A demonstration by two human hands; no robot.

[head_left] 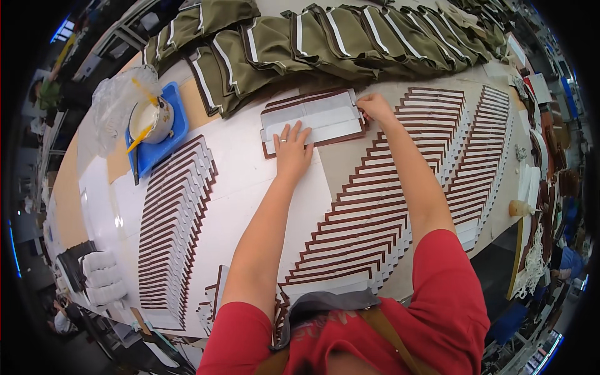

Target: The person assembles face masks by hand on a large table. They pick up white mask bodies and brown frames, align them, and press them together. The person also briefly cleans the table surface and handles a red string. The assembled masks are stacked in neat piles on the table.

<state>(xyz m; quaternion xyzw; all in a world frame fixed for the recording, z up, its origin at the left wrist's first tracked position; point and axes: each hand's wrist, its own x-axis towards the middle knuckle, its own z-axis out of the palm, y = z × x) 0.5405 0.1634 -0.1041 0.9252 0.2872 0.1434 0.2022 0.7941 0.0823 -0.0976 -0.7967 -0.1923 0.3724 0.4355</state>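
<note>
The table (69,194) bears a panel (320,117), long axis crosswise.

The left hand (294,151) is covering part of the panel (331,114); the right hand (376,109) is hiding some of its end. The right arm (417,175) is overlapping the strips (362,219) — the lower edge is cropping the shirt (445,272).

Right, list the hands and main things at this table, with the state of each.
White panel: lying flat
Left hand: fingers spread, resting on the panel
Right hand: fingers bent at the panel's right end, grip unclear
Brown-edged pieces: fanned in overlapping rows
Olive cloth pieces: laid overlapping
Blue tray: occupied
Pot: open-topped, in the tray
Clear plastic: crumpled
</note>
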